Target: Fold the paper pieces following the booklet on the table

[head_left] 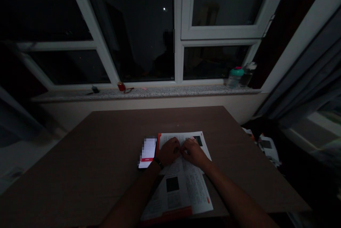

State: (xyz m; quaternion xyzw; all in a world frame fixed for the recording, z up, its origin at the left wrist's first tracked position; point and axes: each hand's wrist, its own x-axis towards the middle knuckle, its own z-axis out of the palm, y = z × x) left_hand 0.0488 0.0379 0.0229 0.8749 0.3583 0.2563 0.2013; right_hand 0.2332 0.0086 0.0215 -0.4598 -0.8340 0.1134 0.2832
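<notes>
While a phone (149, 150) is glowing at their nine o'clock, left hand (169, 151) and right hand (194, 152) are resting over printed sheets (184, 189), fingers bunched narrow; whether gripping, I cannot tell.

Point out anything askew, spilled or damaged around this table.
Nothing looks spilled or damaged, though dimness hides detail. Right of the table, printed papers lie in an untidy heap, unlike the printed pages under the left hand and right hand.

Printed paper pages (183, 180), white with small dark text and orange-red edging, lie on the brown tabletop (93, 171). The near portion, bearing 1 black square picture, overlaps the far portion, which shows 1 dark picture near its upper right corner.
</notes>
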